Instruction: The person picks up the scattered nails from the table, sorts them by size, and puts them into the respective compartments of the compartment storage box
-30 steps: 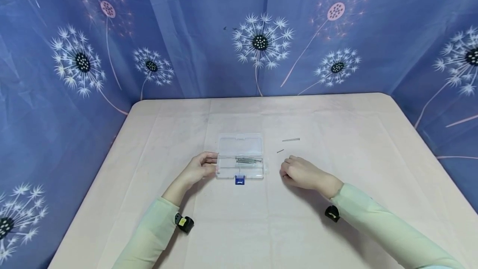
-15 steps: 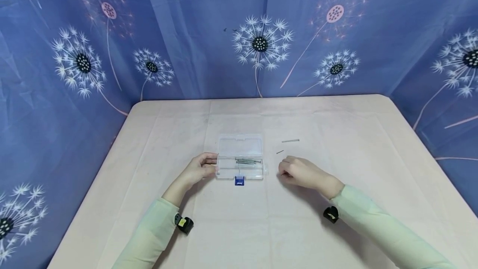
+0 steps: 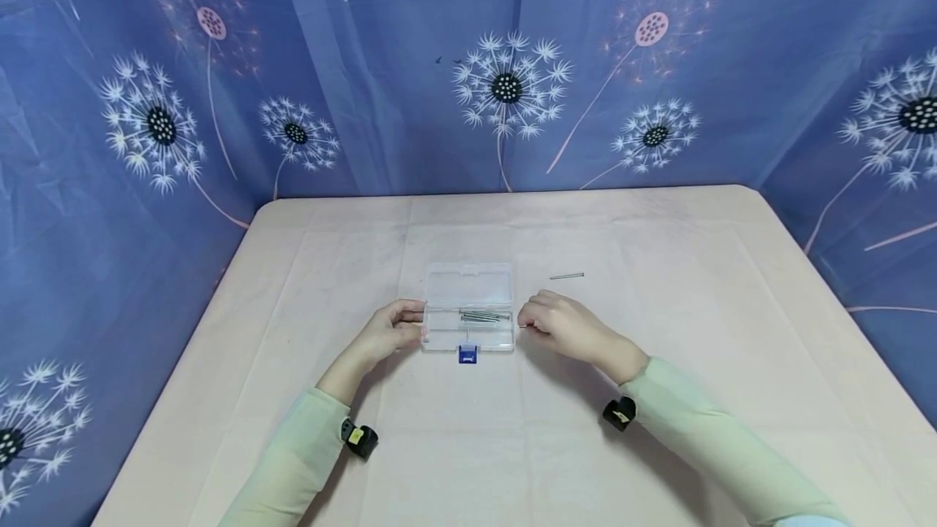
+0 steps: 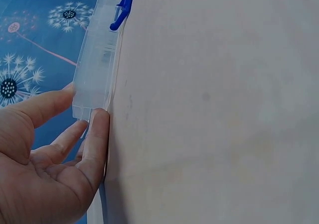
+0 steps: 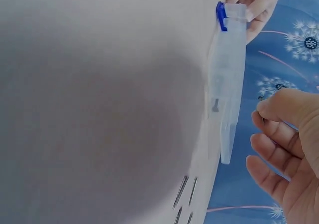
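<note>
A clear plastic box (image 3: 468, 340) with a blue latch (image 3: 468, 354) lies with its lid (image 3: 469, 285) folded back. Several long nails (image 3: 480, 316) rest in its rear compartment. My left hand (image 3: 385, 328) holds the box's left end, with the thumb at one edge and fingers along the end, as the left wrist view shows. Just off the box's right end, my right hand (image 3: 567, 325) pinches a small nail (image 5: 260, 98) between thumb and forefinger. The other fingers of that hand are loosely bent.
One long nail (image 3: 567, 276) lies on the pale tablecloth (image 3: 468, 446) behind my right hand. In the right wrist view, several thin nails (image 5: 181, 191) show near the bottom. A blue dandelion-print curtain (image 3: 410, 120) stands behind the table.
My right hand has moved left and slightly away from me, up to the box's right end. The short nail seen on the cloth earlier is out of sight. The left hand has stayed put.
</note>
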